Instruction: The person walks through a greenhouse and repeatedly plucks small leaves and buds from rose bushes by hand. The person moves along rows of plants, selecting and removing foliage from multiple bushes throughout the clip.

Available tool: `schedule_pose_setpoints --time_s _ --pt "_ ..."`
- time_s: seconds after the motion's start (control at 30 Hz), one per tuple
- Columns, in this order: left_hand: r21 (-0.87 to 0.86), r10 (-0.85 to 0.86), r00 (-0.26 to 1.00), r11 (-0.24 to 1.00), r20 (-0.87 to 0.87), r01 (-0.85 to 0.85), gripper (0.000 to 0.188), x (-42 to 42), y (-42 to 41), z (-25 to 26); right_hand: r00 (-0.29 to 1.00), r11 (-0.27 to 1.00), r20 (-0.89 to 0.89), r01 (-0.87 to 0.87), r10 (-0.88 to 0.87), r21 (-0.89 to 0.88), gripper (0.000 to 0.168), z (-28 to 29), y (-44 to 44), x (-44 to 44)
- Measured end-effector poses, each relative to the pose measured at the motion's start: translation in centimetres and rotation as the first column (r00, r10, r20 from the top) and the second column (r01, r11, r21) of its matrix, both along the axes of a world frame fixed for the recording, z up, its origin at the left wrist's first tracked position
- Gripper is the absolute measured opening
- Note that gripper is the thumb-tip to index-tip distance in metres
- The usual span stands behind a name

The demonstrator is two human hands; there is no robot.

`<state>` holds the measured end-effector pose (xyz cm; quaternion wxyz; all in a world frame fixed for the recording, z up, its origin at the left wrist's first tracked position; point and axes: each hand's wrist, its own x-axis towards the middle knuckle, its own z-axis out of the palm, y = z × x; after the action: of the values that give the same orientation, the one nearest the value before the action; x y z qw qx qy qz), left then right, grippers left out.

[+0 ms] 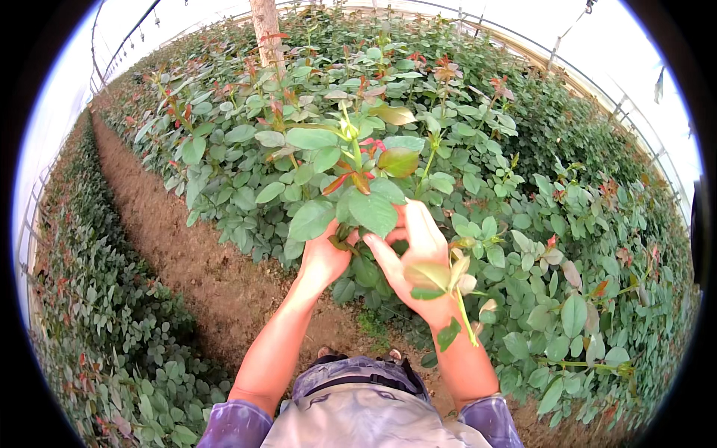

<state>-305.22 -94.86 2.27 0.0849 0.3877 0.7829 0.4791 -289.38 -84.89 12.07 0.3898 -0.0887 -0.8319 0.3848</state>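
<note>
Before me stands a rose shoot with a pale green bud [348, 130] at its top and broad green leaves [374, 211] below. My left hand [327, 255] is at the stem under these leaves; its fingertips are largely hidden by foliage, so its grip cannot be told. Just to the right, my right hand [415, 249] is curled, thumb towards the stem and fingers partly behind a leaf; whether it grips anything is unclear. A cut-looking rose stem piece [462, 311] with pale leaves lies over my right wrist, its lower end pointing down.
Dense rose bushes [538, 269] fill the front and right. A wooden post [268, 33] rises among them at the back. A bare soil path [168, 246] runs along the left, with another row of bushes [106, 313] beyond. Plastic greenhouse walls surround the rows.
</note>
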Motion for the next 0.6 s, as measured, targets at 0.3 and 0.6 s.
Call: schedule_pose_setpoints --time_s 0.3,0.6 --pt "0.530 -0.422 0.787 0.835 0.449 0.146 0.019 -1.9 0.1 -2.9 0.985 0.993 0.173 -0.025 0.004 0.119 0.044 -1.2 2.9 -3.6" --pt "-0.544 -0.611 0.695 0.755 -0.379 0.367 0.070 1.9 -12.8 14.3 0.951 0.940 0.195 -0.177 0.240 -0.293 0.045 -1.3 6.9 -2.9"
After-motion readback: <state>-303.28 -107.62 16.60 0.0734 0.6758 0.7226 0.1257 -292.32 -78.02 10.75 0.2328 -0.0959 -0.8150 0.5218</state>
